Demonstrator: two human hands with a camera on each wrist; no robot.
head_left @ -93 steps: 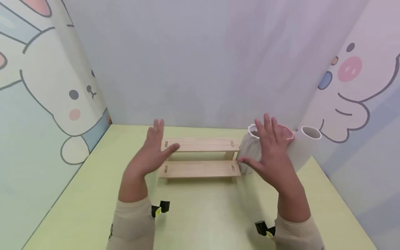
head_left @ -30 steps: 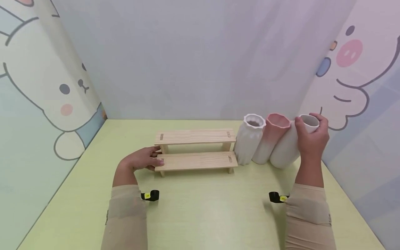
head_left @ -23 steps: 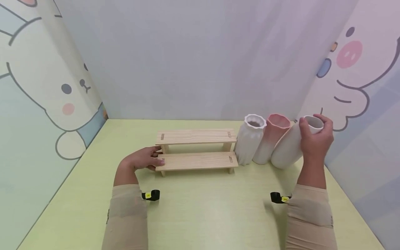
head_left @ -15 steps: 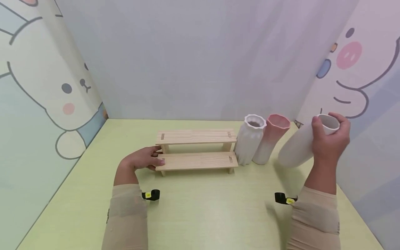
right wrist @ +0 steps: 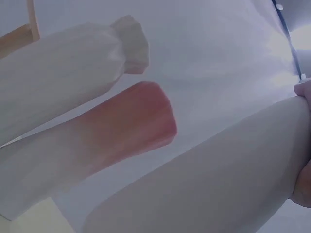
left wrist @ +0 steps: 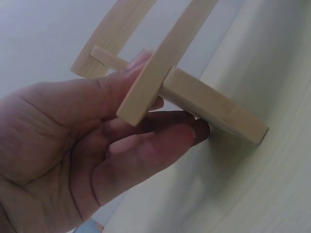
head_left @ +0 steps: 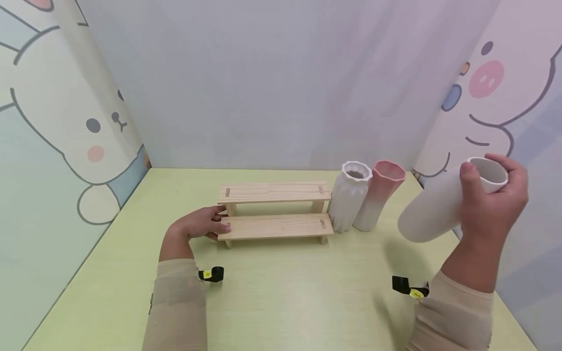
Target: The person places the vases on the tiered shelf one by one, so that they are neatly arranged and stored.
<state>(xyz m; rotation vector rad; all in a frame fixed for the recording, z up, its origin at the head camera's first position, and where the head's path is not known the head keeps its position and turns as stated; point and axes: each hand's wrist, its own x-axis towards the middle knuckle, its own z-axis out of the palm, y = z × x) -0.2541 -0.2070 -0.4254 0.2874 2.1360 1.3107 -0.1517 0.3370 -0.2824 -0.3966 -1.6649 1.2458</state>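
In the head view my right hand (head_left: 496,204) grips a smooth white vase (head_left: 439,204) near its rim, tilted, its rounded base off the table. The same vase (right wrist: 204,179) crosses the right wrist view, with a bit of my right hand (right wrist: 303,187) at the edge. My left hand (head_left: 199,224) holds the left end of a two-tier wooden stand (head_left: 276,226), thumb on the lower board. In the left wrist view my left hand (left wrist: 92,141) pinches that board (left wrist: 160,63), fingers underneath beside a leg.
A ribbed white vase (head_left: 348,204) stands close against the stand's right end. Beside it is a pink-and-white vase (head_left: 377,195). The pale yellow table (head_left: 281,297) meets a grey backdrop behind, with cartoon-printed panels on both sides.
Both hands were raised and empty at first. My left hand has since taken hold of the stand's end; my right has gripped the smooth white vase and moved it right, away from the pink one.
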